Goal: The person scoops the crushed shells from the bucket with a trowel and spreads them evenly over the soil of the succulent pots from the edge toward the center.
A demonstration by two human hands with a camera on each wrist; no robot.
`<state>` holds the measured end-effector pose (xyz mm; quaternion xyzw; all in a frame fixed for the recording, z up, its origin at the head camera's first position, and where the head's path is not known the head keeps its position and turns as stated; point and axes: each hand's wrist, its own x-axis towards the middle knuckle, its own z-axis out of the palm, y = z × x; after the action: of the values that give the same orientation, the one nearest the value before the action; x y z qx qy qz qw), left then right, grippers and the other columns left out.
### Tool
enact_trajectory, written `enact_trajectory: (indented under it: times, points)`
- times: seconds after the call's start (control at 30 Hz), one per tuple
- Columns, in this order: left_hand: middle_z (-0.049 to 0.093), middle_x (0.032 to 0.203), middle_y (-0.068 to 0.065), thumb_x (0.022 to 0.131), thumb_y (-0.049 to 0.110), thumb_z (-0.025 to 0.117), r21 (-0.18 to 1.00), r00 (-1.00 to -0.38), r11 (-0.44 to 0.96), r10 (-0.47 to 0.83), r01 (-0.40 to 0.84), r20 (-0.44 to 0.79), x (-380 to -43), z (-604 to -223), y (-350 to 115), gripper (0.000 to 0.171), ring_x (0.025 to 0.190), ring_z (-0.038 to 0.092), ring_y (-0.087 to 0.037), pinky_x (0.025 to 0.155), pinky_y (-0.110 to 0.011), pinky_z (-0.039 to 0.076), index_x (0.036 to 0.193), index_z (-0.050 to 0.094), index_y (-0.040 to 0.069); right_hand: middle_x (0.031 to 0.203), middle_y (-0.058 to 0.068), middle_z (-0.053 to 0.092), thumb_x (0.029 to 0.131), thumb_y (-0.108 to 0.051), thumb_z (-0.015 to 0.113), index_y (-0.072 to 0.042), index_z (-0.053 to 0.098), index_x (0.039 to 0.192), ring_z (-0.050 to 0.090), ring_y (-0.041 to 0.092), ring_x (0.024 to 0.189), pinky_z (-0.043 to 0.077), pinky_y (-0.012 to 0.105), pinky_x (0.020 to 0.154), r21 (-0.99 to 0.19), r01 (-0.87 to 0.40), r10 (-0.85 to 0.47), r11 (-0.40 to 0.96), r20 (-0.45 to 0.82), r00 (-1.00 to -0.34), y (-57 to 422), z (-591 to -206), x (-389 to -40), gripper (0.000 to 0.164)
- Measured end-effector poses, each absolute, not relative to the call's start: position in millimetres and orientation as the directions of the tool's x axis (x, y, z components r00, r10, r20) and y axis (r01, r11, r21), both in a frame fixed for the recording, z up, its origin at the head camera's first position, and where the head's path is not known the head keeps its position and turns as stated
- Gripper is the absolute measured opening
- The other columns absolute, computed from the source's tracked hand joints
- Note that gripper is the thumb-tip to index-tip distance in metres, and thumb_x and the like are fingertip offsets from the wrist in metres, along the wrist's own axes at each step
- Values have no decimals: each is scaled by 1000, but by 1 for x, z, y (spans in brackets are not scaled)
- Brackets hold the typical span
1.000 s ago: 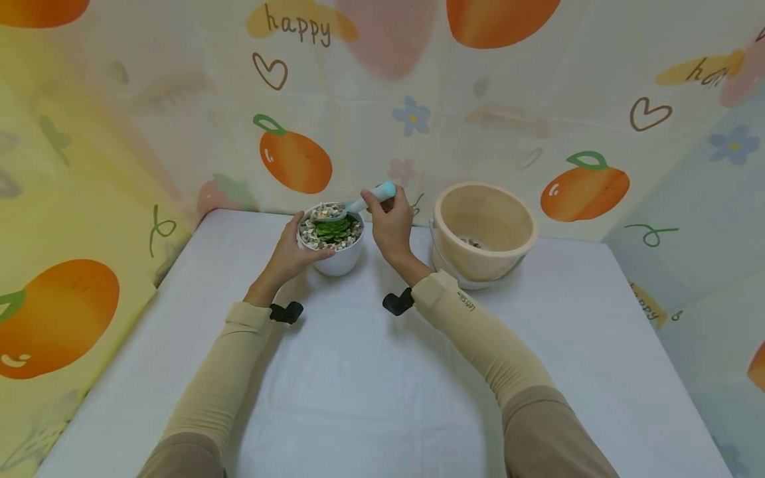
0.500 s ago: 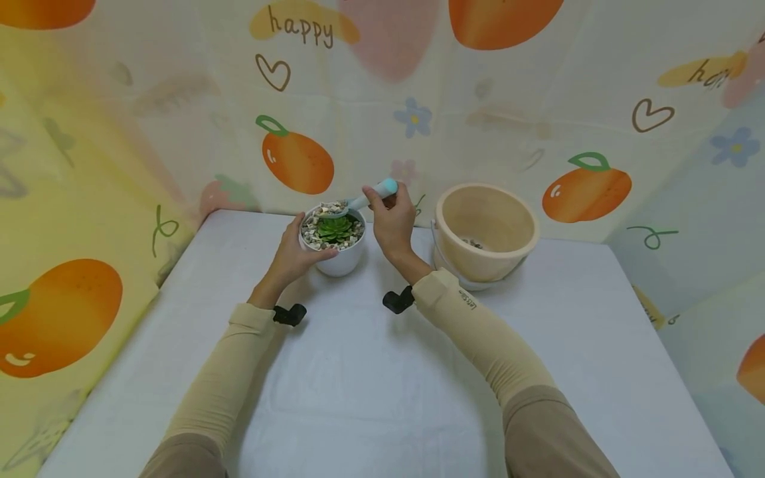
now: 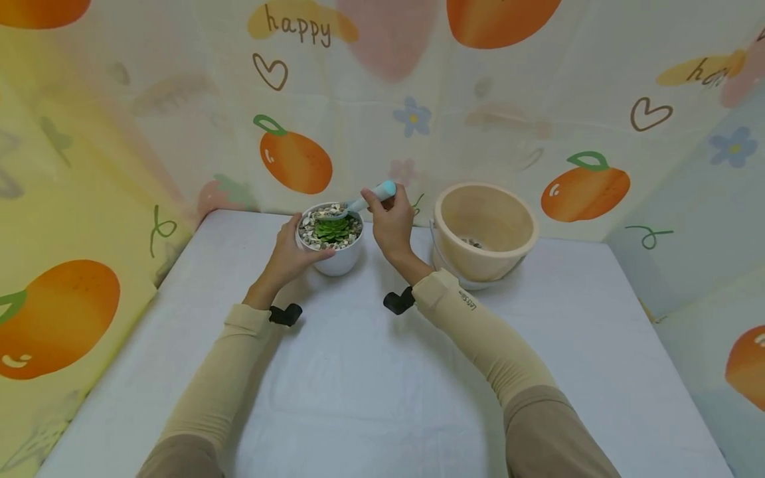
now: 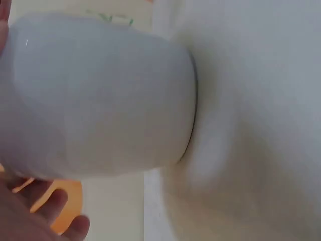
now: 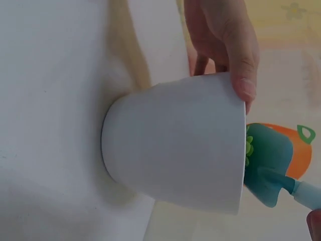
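A white flower pot (image 3: 337, 264) stands upright on the white-covered table, left of centre. It holds a green succulent (image 3: 333, 230) with pale pebbles (image 3: 352, 237) around it. My left hand (image 3: 289, 253) grips the pot's rim, thumb on the near side and fingers round the left. In the right wrist view that thumb (image 5: 245, 80) lies over the rim. My right hand (image 3: 392, 226) holds a small toy shovel (image 3: 374, 197) by its pale blue handle. Its teal blade (image 5: 271, 155) is tilted over the pot's far side, close above the succulent. Pebbles largely mask the blade's upper face in the head view.
A cream bucket (image 3: 485, 255) with a lowered white handle stands right of my right hand, with a few pebbles (image 3: 471, 243) at its bottom. Close behind both containers hangs a fruit-printed cloth (image 3: 358, 146). The white table (image 3: 358, 372) stretches toward me.
The heap of pebbles on the shovel's blade has become lower, and pebbles now lie level behind the succulent. Both hands keep nearly the same place and grip.
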<state>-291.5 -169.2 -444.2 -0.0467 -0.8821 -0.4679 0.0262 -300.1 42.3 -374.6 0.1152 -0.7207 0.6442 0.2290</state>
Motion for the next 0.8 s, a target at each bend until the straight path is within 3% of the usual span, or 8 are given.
enact_trajectory:
  times: [0.17,0.5,0.8]
  points:
    - [16,161,-19,74,44,82,838,-993,536,104,101,53,-295,-443,-175,118,147,20,-37,117,-59,22,157,6,9,94,18,67,94,-24,65,1,54,106,68,30,86,57,28,78,-882,-448,112,146,465,-878,43,-376,-299,30]
    - [21,159,-18,74,42,83,866,-994,488,50,109,97,-293,-451,-169,116,146,24,-35,117,-58,23,157,10,9,99,20,65,95,-22,64,3,54,110,68,32,93,57,32,82,-893,-431,89,129,444,-892,41,-377,-297,30]
    - [31,151,-21,71,41,85,859,-981,492,-45,141,187,-287,-454,-158,112,138,33,-35,113,-58,29,154,18,6,96,18,69,95,-23,64,1,55,110,70,30,92,51,23,73,-859,-486,59,160,500,-864,38,-376,-296,30]
